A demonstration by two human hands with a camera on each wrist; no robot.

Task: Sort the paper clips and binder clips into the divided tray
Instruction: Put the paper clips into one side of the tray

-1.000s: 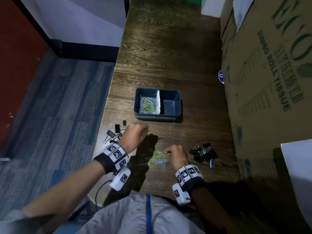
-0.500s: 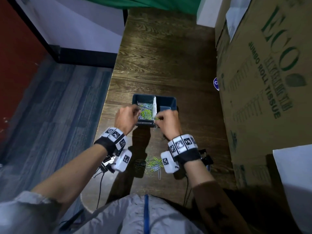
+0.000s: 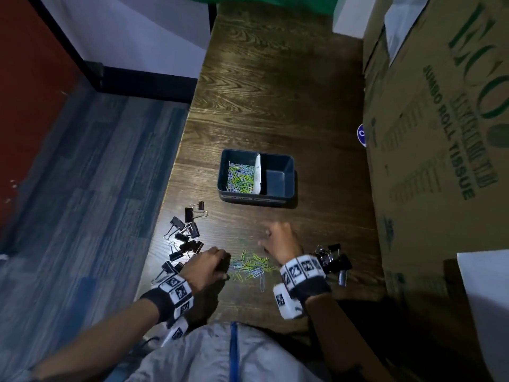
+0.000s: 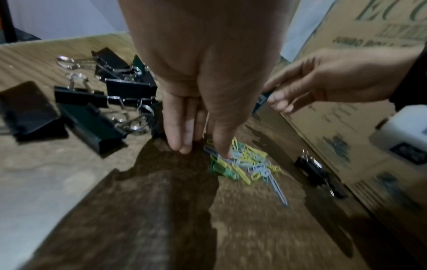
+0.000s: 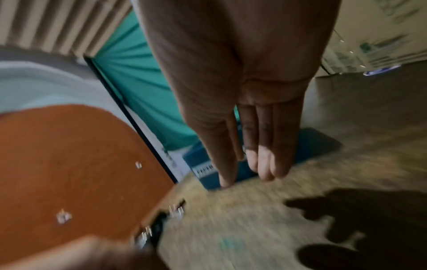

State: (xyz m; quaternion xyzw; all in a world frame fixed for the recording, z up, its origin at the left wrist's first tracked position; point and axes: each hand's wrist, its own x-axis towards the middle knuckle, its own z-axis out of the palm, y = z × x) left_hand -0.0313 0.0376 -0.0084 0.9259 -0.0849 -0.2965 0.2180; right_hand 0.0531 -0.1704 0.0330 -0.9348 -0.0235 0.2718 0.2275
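The dark blue divided tray stands mid-table, with a white divider. Its left compartment holds coloured paper clips; its right compartment shows nothing inside. A loose heap of paper clips lies near the front edge. My left hand reaches down at the heap's left side, fingers straight, thumb tip touching the clips. My right hand hovers beyond the heap, fingers extended and holding nothing. Black binder clips lie in a left group and a right group.
A tall cardboard box walls off the table's right side, close to the right binder clips. The table's left edge drops to blue flooring, right beside the left binder clips. Bare wood stretches behind the tray.
Both hands have drawn back from over the tray to the paper clip heap near the front edge. The left compartment keeps its paper clips.
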